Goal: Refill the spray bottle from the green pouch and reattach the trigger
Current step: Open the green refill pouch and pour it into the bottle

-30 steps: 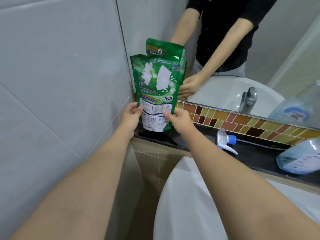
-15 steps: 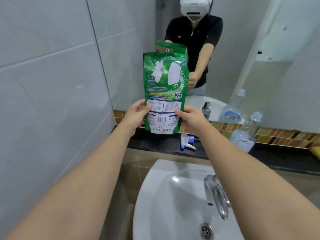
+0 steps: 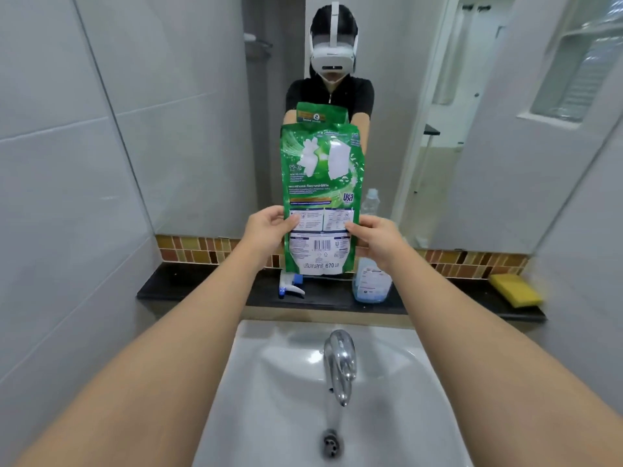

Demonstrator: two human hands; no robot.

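A: The left hand (image 3: 266,227) is pinching the left edge of the green pouch (image 3: 322,193), thumb on the printed back, and the right hand (image 3: 377,239) is pinching the right edge at the same height, so the pouch is hanging upright between them, above the black ledge (image 3: 188,281).

B: Which step is that?

A: Judging by the pose, the person is only presenting the pouch; its top is looking sealed (though the far corner is hard to read), so pouring is not yet under way.

B: And the bottle?

A: The spray bottle (image 3: 372,284) is standing on the ledge just behind the right wrist, and the trigger (image 3: 290,286) is lying on the ledge below the pouch, apart from the bottle. The next move is probably calling for opening the pouch top, then tipping it over the bottle's narrow neck without spilling.

B: Anything further out?

A: A yellow sponge (image 3: 515,289) is sitting at the ledge's right end, and the tap (image 3: 338,364) is arching over the sink (image 3: 256,382).

B: What is differing from a second ago?

A: The pouch is being held higher and more central over the sink than it was at the left wall, and the view is taking in the whole basin.
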